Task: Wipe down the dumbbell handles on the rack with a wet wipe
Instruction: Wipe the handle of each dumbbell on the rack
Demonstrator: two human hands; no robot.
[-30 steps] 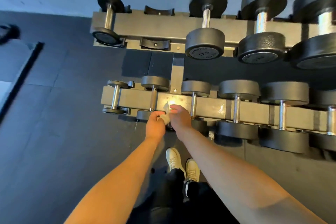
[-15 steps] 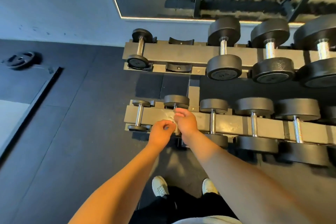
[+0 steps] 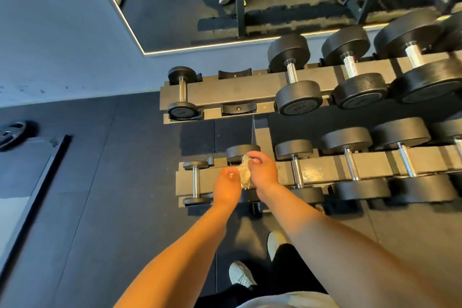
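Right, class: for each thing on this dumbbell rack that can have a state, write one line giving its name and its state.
wet wipe, crumpled, gripped by the right hand over a handle.
left hand, fingers curled beside the wipe; grip unclear.
second dumbbell, racked, handle hidden under the hands.
smallest dumbbell, racked, no hand on it.
upper-rack cradle, empty.
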